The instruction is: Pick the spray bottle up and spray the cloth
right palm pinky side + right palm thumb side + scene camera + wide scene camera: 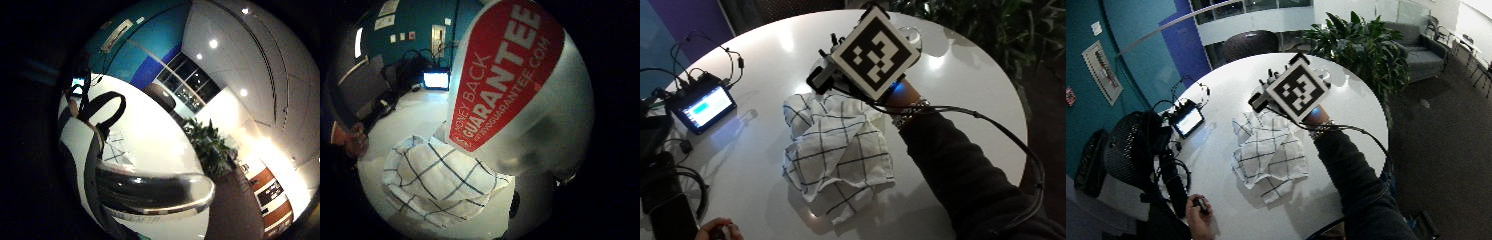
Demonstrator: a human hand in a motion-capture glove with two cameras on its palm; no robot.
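Note:
A white spray bottle [545,120] with a red "money back guarantee" label fills much of the thumb side palm view, tilted and close to the palm. My gloved right hand [901,95] holds it above the far end of the cloth; in the outside views the hand's gear hides the bottle and my fingers. The cloth [840,150] is white with a dark grid, crumpled in the middle of the round white table [966,95]. From the palm the cloth [435,180] lies just below the bottle's base.
A small lit screen [701,106] with cables sits at the table's left side, and headphones [686,187] lie nearer the front. A person's bare hand [716,230] rests at the near edge. A clear glass object [911,34] stands beyond my hand. Plants [986,25] border the far side.

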